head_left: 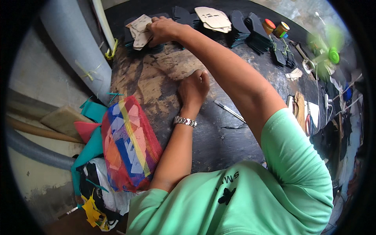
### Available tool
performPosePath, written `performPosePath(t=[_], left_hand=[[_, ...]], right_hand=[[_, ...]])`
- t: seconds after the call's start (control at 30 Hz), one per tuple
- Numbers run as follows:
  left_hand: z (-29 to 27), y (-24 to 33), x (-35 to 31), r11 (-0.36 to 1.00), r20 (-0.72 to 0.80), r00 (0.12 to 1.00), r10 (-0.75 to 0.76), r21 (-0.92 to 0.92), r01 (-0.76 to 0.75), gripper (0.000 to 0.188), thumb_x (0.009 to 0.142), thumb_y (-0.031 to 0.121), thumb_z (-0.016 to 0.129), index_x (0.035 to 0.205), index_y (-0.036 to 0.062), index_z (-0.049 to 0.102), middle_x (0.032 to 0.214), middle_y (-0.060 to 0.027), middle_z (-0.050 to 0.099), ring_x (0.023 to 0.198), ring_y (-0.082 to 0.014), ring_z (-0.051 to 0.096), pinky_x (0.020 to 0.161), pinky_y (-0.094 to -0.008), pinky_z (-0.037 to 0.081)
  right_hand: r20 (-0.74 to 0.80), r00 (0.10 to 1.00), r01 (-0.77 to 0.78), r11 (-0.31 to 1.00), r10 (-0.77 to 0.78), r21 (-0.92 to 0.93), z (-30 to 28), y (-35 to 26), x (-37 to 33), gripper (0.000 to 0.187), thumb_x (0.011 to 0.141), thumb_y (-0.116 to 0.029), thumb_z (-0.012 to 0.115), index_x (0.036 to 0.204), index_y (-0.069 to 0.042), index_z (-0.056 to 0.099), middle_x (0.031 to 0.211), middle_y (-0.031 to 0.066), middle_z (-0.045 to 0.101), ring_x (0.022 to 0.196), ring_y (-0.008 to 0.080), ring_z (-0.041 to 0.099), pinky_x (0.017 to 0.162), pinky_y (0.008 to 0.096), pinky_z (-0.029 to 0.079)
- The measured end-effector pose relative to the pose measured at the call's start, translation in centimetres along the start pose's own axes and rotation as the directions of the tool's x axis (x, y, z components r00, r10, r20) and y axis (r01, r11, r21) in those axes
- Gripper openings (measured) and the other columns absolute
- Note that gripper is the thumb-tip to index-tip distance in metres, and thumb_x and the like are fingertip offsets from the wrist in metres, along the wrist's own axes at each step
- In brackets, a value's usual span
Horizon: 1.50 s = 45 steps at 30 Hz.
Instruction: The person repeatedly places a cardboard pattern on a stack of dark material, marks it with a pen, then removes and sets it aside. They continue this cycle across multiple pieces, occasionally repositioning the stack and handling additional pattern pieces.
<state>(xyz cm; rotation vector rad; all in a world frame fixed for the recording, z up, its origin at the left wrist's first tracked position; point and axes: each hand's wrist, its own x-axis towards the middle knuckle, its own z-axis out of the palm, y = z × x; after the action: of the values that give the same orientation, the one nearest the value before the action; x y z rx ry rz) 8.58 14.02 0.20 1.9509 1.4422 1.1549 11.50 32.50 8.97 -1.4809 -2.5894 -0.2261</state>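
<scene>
While mesh bag (129,147) bulges, right hand (162,29) touches patterns (140,31).

Right hand (162,30) reaches far; left hand (194,88) fisted.

Two jars (275,27); one green fan (327,55); one red mesh bag (129,145); one wristwatch (185,121); two grey pipes (74,43).
</scene>
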Motion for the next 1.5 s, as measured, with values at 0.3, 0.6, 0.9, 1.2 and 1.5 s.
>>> performPosePath(t=[0.3,0.6,0.9,1.2,1.5], left_hand=[[-0.8,0.7,-0.1,0.996,0.059,0.995,-0.077,-0.046,0.079,0.036,0.093,0.031,0.058,0.075,0.0009,0.061,0.064,-0.0215,0.055,0.056,-0.0383,0.055,0.053,-0.0426,0.042],[-0.6,0.6,0.0,0.998,0.068,0.996,-0.056,0.029,0.054,0.035,0.093,0.031,0.056,0.072,0.0039,0.062,0.061,-0.0190,0.059,0.059,-0.0409,0.059,0.053,-0.0466,0.044],[-0.5,0.4,0.0,0.998,0.059,0.996,-0.060,-0.007,0.060,0.035,0.093,0.029,0.056,0.070,0.0031,0.060,0.060,-0.0196,0.057,0.056,-0.0403,0.056,0.052,-0.0459,0.042],[-0.8,0.6,0.0,0.999,0.077,0.996,-0.052,0.007,0.051,0.036,0.094,0.030,0.055,0.070,0.0032,0.060,0.061,-0.0192,0.058,0.056,-0.0397,0.056,0.052,-0.0457,0.042],[-1.0,0.9,0.0,0.998,0.078,0.995,-0.063,0.034,0.060,0.036,0.094,0.030,0.055,0.071,0.0033,0.060,0.062,-0.0193,0.058,0.058,-0.0399,0.058,0.053,-0.0459,0.043]], right_hand=[[-0.186,0.906,-0.381,0.924,0.380,0.035,-0.7,13.3,-4.6,0.052,0.078,-0.020,0.062,0.128,-0.006,0.059,0.127,0.0257,0.058,0.117,0.0442,0.056,0.102,0.0468,0.045],[0.061,0.900,-0.423,0.899,0.432,-0.116,-0.6,13.9,-9.9,0.074,0.073,-0.049,0.075,0.132,-0.008,0.054,0.126,0.0243,0.058,0.118,0.0392,0.056,0.103,0.0408,0.044],[0.236,0.885,-0.418,0.908,0.402,0.019,-3.5,15.1,-8.6,0.049,0.079,-0.027,0.066,0.122,-0.004,0.064,0.118,0.0214,0.065,0.107,0.0356,0.064,0.095,0.0401,0.049],[0.281,0.926,-0.220,0.965,0.252,-0.141,-3.5,14.5,-8.2,0.037,0.082,-0.021,0.064,0.116,-0.008,0.068,0.107,0.0201,0.069,0.097,0.0346,0.067,0.087,0.0405,0.054],[0.138,0.960,-0.196,0.939,0.242,-0.283,-3.3,14.7,-8.2,0.033,0.088,-0.016,0.056,0.115,0.002,0.060,0.099,0.0240,0.069,0.092,0.0357,0.069,0.081,0.0404,0.056]])
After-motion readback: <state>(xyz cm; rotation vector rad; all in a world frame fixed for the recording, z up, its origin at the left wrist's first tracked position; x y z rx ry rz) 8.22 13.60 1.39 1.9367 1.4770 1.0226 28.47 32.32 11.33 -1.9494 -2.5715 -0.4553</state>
